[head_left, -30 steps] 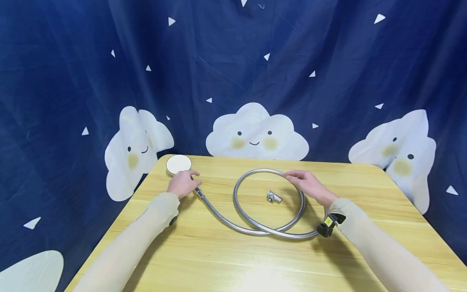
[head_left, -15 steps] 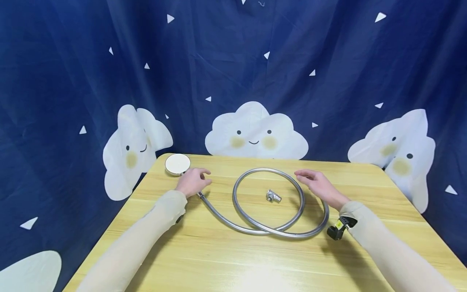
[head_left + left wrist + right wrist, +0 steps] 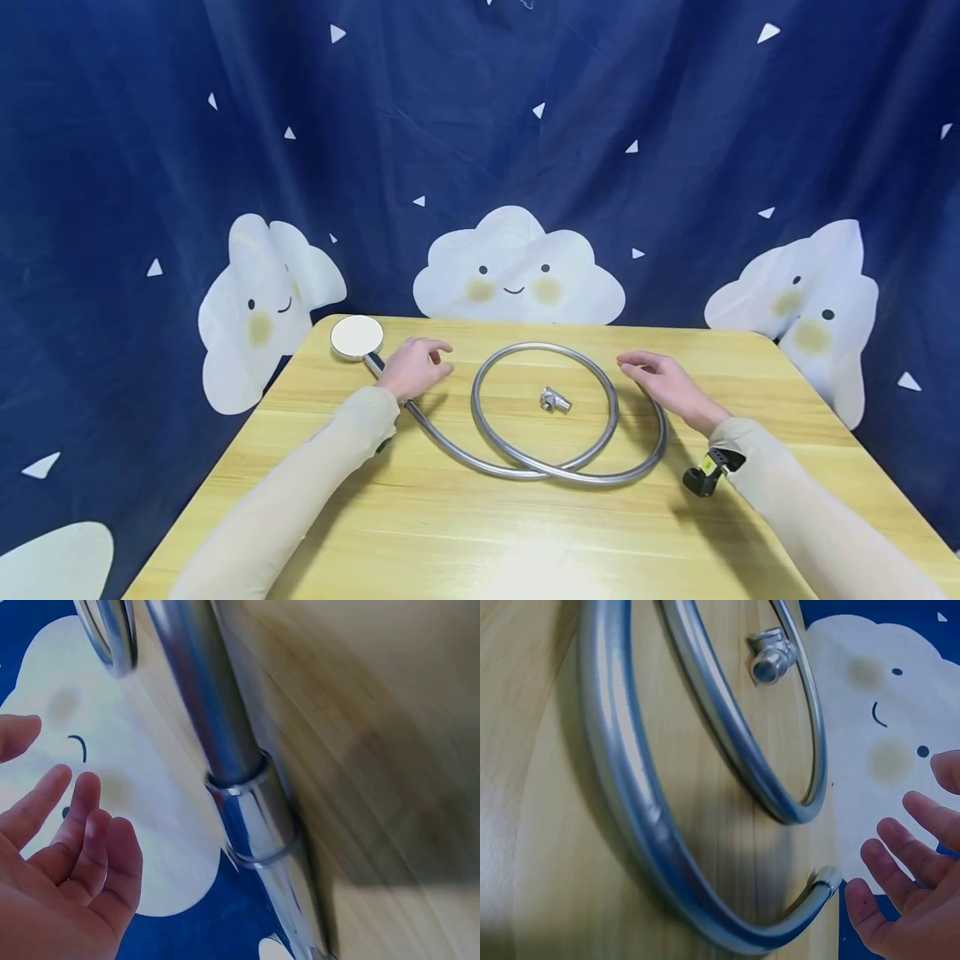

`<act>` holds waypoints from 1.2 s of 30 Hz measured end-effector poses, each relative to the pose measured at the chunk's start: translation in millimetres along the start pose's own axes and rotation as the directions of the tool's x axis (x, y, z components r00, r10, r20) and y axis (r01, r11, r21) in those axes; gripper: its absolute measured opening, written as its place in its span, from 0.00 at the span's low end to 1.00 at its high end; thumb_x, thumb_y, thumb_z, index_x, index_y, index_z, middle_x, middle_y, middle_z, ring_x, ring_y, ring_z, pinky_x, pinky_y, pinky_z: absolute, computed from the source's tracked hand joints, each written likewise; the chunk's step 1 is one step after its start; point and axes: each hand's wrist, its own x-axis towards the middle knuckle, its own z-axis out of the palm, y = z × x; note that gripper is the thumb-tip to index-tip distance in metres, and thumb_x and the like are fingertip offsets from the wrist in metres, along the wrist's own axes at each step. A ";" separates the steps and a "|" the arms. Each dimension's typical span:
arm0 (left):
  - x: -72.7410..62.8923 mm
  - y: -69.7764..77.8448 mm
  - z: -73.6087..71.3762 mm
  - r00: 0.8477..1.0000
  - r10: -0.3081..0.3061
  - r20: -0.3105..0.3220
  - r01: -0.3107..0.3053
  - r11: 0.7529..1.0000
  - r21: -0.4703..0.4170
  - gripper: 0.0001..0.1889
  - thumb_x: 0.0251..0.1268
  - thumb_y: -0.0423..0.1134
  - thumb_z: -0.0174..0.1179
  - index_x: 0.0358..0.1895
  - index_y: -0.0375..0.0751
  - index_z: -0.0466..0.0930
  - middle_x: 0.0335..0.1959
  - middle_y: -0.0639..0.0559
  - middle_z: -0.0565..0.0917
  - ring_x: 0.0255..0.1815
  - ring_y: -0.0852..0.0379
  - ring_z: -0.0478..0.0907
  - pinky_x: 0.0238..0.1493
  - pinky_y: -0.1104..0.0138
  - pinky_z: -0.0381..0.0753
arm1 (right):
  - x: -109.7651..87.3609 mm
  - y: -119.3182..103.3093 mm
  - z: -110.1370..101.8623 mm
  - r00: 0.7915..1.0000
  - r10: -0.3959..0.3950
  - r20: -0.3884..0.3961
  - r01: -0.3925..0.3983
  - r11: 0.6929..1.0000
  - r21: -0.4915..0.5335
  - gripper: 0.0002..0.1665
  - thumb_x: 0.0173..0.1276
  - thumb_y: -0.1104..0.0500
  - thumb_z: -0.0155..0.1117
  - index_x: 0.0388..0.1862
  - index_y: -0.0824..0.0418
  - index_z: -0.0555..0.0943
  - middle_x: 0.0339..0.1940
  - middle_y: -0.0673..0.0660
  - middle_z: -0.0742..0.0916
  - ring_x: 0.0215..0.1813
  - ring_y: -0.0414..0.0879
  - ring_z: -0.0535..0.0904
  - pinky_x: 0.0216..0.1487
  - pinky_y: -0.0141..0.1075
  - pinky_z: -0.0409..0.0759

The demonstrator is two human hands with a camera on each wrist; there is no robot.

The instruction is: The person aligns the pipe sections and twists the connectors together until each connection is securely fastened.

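On the table lies a hand shower with a round white face [image 3: 357, 337] and a chrome handle [image 3: 374, 363]. A silver metal hose [image 3: 480, 460] runs from the handle into a loop. Inside that loop sits a small chrome angled fitting [image 3: 555, 400]. My left hand [image 3: 415, 367] hovers above the handle's hose end, fingers relaxed and holding nothing. It hides part of that joint in the head view. To the right of the loop, my right hand [image 3: 670, 387] is held loosely spread over the hose's outer bend. Its palm is bare, and the hose's end collar [image 3: 826, 879] shows near its fingers.
The light wood table [image 3: 420, 533] ends at a dark blue curtain [image 3: 480, 167] printed with white clouds. A small black camera [image 3: 705, 479] is strapped at the right wrist, by the beige sleeve.
My left hand has shifted right along the handle, uncovering more of it. My right hand has moved right, away from the loop's top. The hose and fitting keep their places.
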 end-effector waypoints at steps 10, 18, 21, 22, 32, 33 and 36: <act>9.4 19.5 6.4 0.999 0.035 0.018 -0.035 0.999 -0.021 0.21 0.63 0.49 0.66 0.60 0.53 0.83 0.43 0.53 0.84 0.52 0.50 0.76 0.49 0.55 0.77 | -5.4 10.4 -5.9 1.000 0.003 -0.012 -0.004 1.000 -0.023 0.27 0.80 0.50 0.54 0.67 0.68 0.75 0.64 0.67 0.81 0.64 0.61 0.77 0.59 0.36 0.74; 14.0 32.6 14.2 0.997 0.063 0.034 -0.062 0.997 -0.039 0.21 0.63 0.48 0.66 0.59 0.53 0.84 0.43 0.52 0.84 0.54 0.50 0.76 0.51 0.56 0.77 | -10.6 18.6 -12.8 0.999 0.028 -0.020 -0.029 0.999 -0.043 0.31 0.80 0.46 0.53 0.69 0.68 0.74 0.65 0.69 0.80 0.66 0.63 0.75 0.64 0.50 0.71; 14.7 37.5 17.3 0.996 0.069 0.049 -0.066 0.997 -0.050 0.21 0.63 0.48 0.66 0.59 0.53 0.84 0.43 0.52 0.84 0.55 0.50 0.75 0.51 0.56 0.77 | -12.4 21.8 -14.1 0.999 0.039 -0.028 -0.041 0.998 -0.054 0.31 0.79 0.46 0.53 0.69 0.68 0.74 0.65 0.69 0.80 0.65 0.64 0.75 0.64 0.51 0.71; 15.4 38.8 18.7 0.996 0.072 0.057 -0.069 0.996 -0.053 0.21 0.63 0.48 0.66 0.60 0.52 0.84 0.43 0.52 0.84 0.55 0.50 0.75 0.51 0.56 0.76 | -12.6 23.0 -14.4 0.999 0.043 -0.030 -0.045 0.997 -0.059 0.31 0.79 0.46 0.53 0.68 0.68 0.74 0.65 0.68 0.80 0.65 0.64 0.76 0.64 0.51 0.71; 25.1 56.4 34.8 0.984 0.119 0.137 -0.111 0.992 -0.060 0.22 0.62 0.48 0.67 0.60 0.51 0.84 0.43 0.51 0.83 0.52 0.53 0.73 0.47 0.60 0.75 | -13.8 34.3 -15.2 0.997 0.053 -0.049 -0.058 0.992 -0.110 0.28 0.80 0.49 0.53 0.67 0.69 0.75 0.62 0.69 0.81 0.60 0.62 0.79 0.57 0.46 0.76; 26.1 58.0 36.6 0.982 0.124 0.144 -0.116 0.991 -0.062 0.23 0.62 0.48 0.67 0.60 0.51 0.83 0.44 0.50 0.83 0.52 0.53 0.73 0.48 0.60 0.75 | -13.6 35.4 -14.7 0.997 0.052 -0.051 -0.057 0.992 -0.115 0.28 0.80 0.50 0.53 0.67 0.69 0.75 0.62 0.69 0.82 0.60 0.61 0.79 0.56 0.46 0.76; 28.9 62.1 42.2 0.978 0.134 0.161 -0.124 0.990 -0.071 0.24 0.60 0.47 0.68 0.61 0.51 0.83 0.45 0.51 0.83 0.51 0.54 0.74 0.49 0.60 0.76 | -12.9 38.3 -13.4 0.997 0.050 -0.053 -0.056 0.991 -0.120 0.27 0.79 0.51 0.54 0.66 0.70 0.75 0.61 0.69 0.82 0.58 0.61 0.80 0.55 0.44 0.76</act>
